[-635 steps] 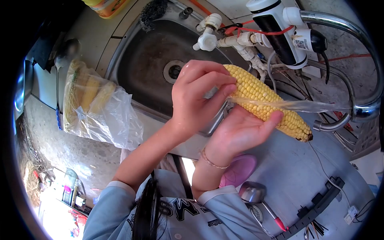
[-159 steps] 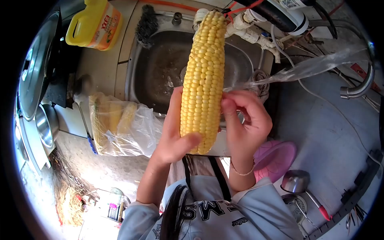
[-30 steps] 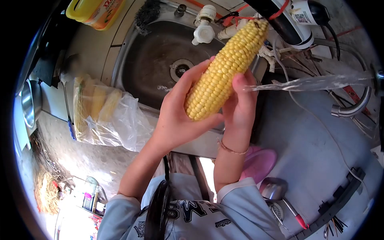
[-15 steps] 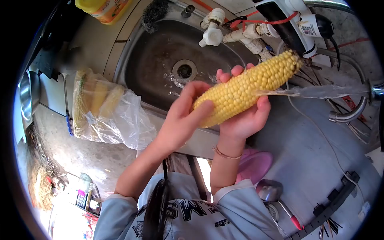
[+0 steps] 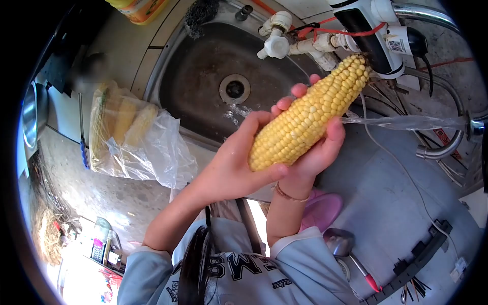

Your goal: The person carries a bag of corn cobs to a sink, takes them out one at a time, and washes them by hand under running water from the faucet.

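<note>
Corn cob (image 5: 310, 117) is held in the air by both hands, above the near right edge of the metal sink (image 5: 188, 84). It is tilted: the lower end points toward the left hand, and the upper end reaches toward the upper right, just beside the black and white device (image 5: 363, 40); if they touch, I cannot tell. The left hand (image 5: 229, 165) makes its grip around the lower end, with the thumb along the near side. The right hand (image 5: 315, 155) supports the cob from below; its grip is closed around the middle part, some fingertips show at the far side, and the thumb lies on the near side. On the right wrist there is a thin bracelet (image 5: 292, 195).

Water stream (image 5: 406, 122) runs sideways from the metal faucet (image 5: 477, 124) at the right and arrives at the right thumb, near the cob. Inside the sink, some splashes show close to the round drain (image 5: 223, 91).

To the left of the sink lies a transparent plastic bag (image 5: 170, 150), with more cobs (image 5: 124, 122) inside. A yellow container (image 5: 137, 7) stands on the surface (image 5: 129, 51), partly cut by the upper border of the view. Dark scouring pad (image 5: 200, 19) sits at the sink's far left corner. Below the right forearm's side, a pink basin (image 5: 325, 211) is visible.
</note>
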`<state>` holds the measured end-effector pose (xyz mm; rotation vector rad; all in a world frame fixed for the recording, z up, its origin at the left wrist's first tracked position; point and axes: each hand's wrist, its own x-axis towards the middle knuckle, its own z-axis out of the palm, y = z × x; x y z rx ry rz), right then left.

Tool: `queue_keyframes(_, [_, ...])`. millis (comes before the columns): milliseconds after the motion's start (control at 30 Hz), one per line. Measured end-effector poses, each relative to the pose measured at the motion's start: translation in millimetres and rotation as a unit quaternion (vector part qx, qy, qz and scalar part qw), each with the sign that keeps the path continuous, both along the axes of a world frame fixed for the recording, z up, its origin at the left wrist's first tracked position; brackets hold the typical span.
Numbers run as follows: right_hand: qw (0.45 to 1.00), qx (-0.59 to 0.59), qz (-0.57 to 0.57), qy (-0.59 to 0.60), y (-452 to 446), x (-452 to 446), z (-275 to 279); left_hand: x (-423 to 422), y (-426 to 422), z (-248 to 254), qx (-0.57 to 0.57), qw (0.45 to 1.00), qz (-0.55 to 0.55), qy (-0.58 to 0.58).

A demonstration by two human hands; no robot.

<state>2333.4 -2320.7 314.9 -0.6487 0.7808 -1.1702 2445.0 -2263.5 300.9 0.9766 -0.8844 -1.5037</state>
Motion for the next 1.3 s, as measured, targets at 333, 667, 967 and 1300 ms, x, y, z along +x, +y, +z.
queue_keyframes(333, [0.991,-0.045,-0.071,-0.104,-1.4,-9.2,4.1,-5.9,11.8,1.2,0.030,0.987,0.043,0.150])
queue_keyframes(667, [0.990,0.003,-0.104,-0.092,6.6,-9.2,3.0,2.0,-15.6,6.9,-0.043,0.992,0.090,-0.075])
queue_keyframes(967, [0.983,0.006,-0.173,-0.066,12.5,-7.3,6.4,-5.7,-29.1,20.5,-0.131,0.968,0.082,-0.196])
queue_keyframes(1300, [0.973,-0.040,-0.210,0.086,16.5,-5.6,0.5,-21.8,-27.2,12.0,-0.097,0.950,0.165,-0.247])
